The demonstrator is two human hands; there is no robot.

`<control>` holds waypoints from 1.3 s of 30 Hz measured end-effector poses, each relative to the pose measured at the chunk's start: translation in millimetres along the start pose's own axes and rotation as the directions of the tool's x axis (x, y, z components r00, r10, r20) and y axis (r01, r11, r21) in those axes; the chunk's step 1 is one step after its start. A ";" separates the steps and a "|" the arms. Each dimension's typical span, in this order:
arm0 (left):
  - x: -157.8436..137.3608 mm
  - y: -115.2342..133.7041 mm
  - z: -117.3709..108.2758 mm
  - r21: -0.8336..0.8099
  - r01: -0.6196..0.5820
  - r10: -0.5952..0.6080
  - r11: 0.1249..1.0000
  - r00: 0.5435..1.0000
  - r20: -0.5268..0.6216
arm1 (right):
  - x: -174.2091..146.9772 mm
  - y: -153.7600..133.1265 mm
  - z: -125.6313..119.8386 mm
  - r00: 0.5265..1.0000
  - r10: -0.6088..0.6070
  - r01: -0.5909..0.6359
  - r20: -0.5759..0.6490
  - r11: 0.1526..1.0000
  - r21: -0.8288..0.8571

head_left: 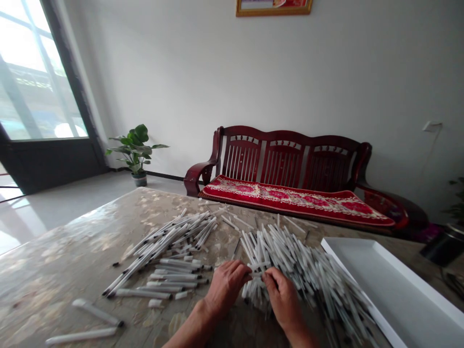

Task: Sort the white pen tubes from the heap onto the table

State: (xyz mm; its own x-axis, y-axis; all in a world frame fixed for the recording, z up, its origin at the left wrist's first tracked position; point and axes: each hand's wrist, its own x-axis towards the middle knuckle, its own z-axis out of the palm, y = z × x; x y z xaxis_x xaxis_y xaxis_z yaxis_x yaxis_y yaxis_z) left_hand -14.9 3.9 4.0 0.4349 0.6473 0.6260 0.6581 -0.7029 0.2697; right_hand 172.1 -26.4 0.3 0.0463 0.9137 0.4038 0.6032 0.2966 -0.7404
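My left hand [227,281] and my right hand [284,296] meet over the near edge of a big heap of whitish pen barrels [286,249]. Both are closed, thumbs and fingertips pinched around a pale pen part [257,274] that spans the short gap between them. Its ends are hidden by my fingers. Left of my left hand lies a group of white pens [179,278] with black ends, laid roughly side by side. Behind that group is a looser pile of similar pens [174,234]. Short white caps [155,303] lie near it.
A shallow white tray [389,270] stands at the right of the patterned table [105,227]. Two separate pens [96,313] lie at the near left. Beyond the table are a dark red wooden bench [282,157] with a red cover and a potted plant [136,150].
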 end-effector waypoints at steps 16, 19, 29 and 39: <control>-0.1 3.4 2.9 0.017 0.059 -0.060 0.998 0.997 0.055 | 2.8 -0.6 -3.8 0.999 -0.007 0.012 -0.047 0.993 0.118; 0.4 3.8 3.1 0.018 0.054 -0.055 0.998 0.997 0.058 | 2.6 2.6 -2.9 0.999 0.042 -0.039 -0.026 0.993 0.115; 1.0 -2.6 4.1 0.000 0.146 -0.146 0.989 0.988 0.058 | 6.9 11.7 -11.6 0.997 0.029 -0.027 -0.065 0.999 0.035; 2.5 1.9 1.8 -0.044 0.105 -0.103 0.994 0.994 0.027 | 4.6 8.4 -14.7 0.992 -0.056 0.056 -0.109 0.998 -0.007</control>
State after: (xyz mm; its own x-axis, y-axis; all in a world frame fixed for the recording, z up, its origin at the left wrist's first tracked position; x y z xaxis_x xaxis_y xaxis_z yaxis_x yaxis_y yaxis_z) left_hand -11.5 4.7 4.8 0.3808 0.7243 0.5747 0.6726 -0.6435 0.3653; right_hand 189.0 -23.8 3.7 0.0991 0.8598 0.5009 0.6101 0.3452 -0.7132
